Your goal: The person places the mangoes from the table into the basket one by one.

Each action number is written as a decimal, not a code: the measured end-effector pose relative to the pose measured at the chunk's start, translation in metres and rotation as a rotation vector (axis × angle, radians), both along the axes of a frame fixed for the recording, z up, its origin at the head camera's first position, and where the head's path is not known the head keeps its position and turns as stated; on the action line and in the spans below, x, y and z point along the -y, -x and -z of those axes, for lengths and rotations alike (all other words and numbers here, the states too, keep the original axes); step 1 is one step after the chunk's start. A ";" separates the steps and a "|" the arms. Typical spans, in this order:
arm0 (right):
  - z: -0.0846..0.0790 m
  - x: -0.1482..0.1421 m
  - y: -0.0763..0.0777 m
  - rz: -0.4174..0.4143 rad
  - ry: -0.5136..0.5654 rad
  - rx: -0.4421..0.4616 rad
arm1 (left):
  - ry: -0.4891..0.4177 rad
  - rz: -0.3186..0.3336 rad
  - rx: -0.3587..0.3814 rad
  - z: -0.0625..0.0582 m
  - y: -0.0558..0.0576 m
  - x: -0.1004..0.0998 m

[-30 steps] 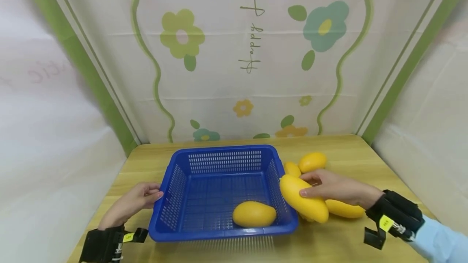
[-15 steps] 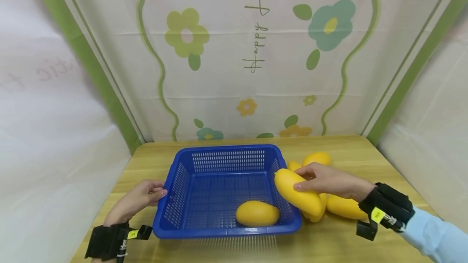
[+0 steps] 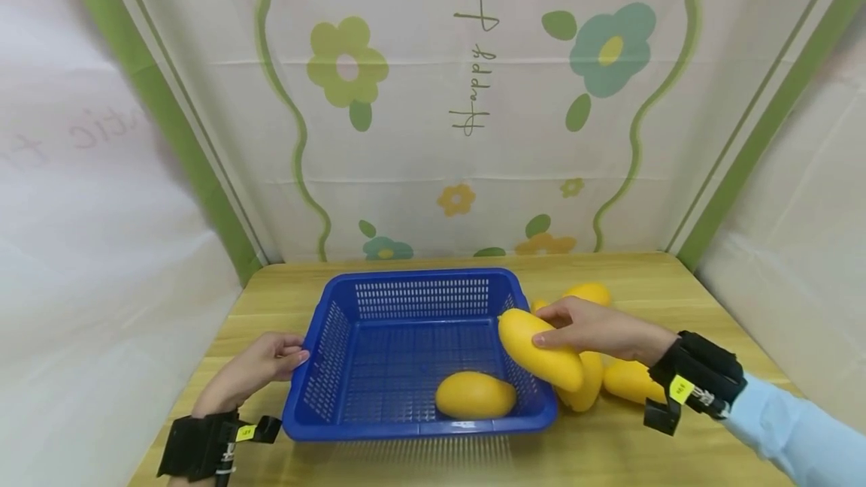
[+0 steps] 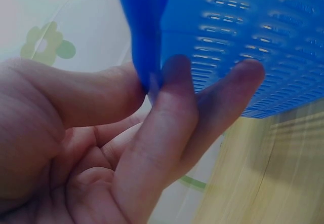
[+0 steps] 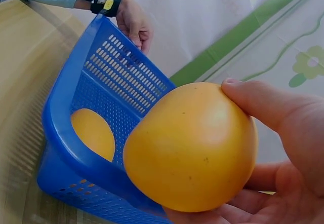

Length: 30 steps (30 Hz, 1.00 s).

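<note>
yellow mango [image 3: 540, 352] sits gripped in the right hand [image 3: 598, 329], well apart from the left hand [image 3: 253, 367] pinching the blue basket [image 3: 365, 433].

at six o'clock, the blue basket [image 3: 419, 429], smooth moulded plastic with a shine on its rim! the held mango [image 3: 534, 361], five o'clock, gleams softly, smooth and finely specked. underneath, grained wood-look desk [image 3: 271, 299]; twelve, creased cloth-like backdrop [image 3: 406, 141]; four, matt cloth sleeve [image 3: 791, 427].

Room in basket [image 3: 406, 355], left of mango [image 3: 476, 395]
</note>
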State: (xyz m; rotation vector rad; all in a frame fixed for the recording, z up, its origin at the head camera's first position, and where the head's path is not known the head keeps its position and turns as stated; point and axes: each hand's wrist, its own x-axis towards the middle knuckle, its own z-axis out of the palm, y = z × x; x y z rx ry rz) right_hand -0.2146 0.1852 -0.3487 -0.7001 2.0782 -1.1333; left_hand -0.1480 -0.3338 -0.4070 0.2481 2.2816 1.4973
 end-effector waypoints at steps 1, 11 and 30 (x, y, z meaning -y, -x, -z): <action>0.000 0.001 0.001 0.002 -0.005 -0.003 | 0.000 0.000 -0.003 0.001 0.000 0.000; -0.008 0.014 0.012 -0.005 -0.019 -0.023 | -0.024 0.000 -0.001 0.001 -0.002 0.000; -0.006 0.029 0.017 -0.004 0.002 -0.032 | -0.007 -0.008 -0.003 -0.004 -0.004 -0.003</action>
